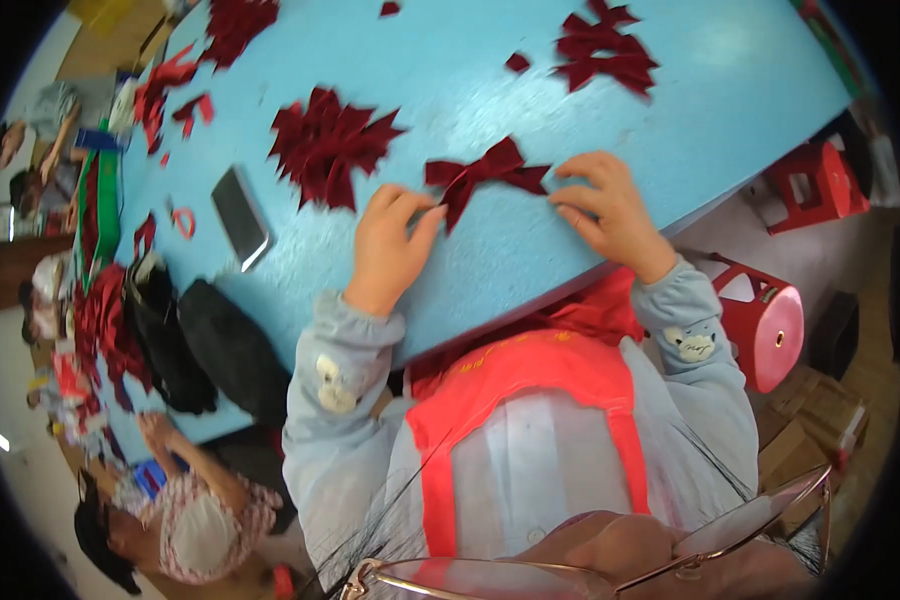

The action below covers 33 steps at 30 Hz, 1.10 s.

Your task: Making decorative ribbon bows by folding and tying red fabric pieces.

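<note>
A dark red velvet ribbon bow (485, 172) lies on the blue table between my two hands, its loops and tails spread out. My left hand (392, 240) has its thumb and forefinger close together at the bow's left lower tail. At the bow's right end, my right hand (610, 212) bends its fingers and thumb around the ribbon tip. Just beyond my left hand is a pile of dark red bows (330, 148). Farther off to the right sits a smaller dark red pile (607, 50).
A phone (240, 217) and orange-handled scissors (182, 221) lie left on the blue table (470, 280). Black bags (225, 340) rest at its left edge. Red stools (760, 325) stand right. Another person (190, 510) works at lower left; several others are farther back.
</note>
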{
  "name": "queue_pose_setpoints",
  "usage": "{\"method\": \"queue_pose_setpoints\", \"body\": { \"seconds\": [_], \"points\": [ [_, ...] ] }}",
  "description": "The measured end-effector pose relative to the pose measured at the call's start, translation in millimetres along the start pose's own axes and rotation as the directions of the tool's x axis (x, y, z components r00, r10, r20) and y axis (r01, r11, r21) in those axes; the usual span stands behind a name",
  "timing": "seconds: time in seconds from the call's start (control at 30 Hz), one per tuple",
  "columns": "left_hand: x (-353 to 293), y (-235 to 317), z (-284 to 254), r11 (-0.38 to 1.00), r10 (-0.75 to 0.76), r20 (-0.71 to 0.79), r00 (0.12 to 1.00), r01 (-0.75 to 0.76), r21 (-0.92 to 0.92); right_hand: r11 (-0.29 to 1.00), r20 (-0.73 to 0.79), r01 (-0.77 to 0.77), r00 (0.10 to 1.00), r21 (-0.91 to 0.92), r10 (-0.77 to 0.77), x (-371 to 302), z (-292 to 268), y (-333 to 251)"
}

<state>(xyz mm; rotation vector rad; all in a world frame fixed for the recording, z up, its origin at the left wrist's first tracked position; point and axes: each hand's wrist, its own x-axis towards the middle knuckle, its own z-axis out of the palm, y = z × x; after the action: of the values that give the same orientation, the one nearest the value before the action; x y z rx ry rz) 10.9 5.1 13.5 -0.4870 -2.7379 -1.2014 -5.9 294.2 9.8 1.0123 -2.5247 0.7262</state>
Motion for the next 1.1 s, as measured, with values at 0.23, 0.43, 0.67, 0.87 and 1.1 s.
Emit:
{"method": "queue_pose_setpoints", "body": {
  "seconds": [0.23, 0.43, 0.67, 0.87, 1.1],
  "points": [
    [1.4, -0.4, 6.5, 0.967, 0.168, -0.149, 0.974, -0.133, 0.218, 0.971, -0.052, -0.14, 0.987, 0.193, 0.153, -6.9, 9.4, 5.3],
    [-1.6, -6.3, 20.5, 0.953, 0.178, -0.128, 0.976, -0.138, 0.27, 0.979, -0.088, -0.118, 0.987, 0.163, 0.134, -7.5, 10.1, 7.5],
    [-3.8, -5.6, 25.6, 0.948, 0.201, -0.171, 0.964, -0.148, 0.281, 0.981, -0.103, -0.117, 0.986, 0.155, 0.134, -8.2, 10.0, 7.2],
    [-5.2, -6.4, 25.3, 0.951, 0.19, -0.171, 0.967, -0.138, 0.277, 0.978, -0.096, -0.131, 0.984, 0.163, 0.148, -8.5, 11.9, 5.6],
    [-5.9, -8.7, 24.0, 0.948, 0.177, -0.195, 0.965, -0.114, 0.297, 0.983, -0.083, -0.112, 0.989, 0.142, 0.125, -5.9, 9.1, 4.1]
  ]
}}
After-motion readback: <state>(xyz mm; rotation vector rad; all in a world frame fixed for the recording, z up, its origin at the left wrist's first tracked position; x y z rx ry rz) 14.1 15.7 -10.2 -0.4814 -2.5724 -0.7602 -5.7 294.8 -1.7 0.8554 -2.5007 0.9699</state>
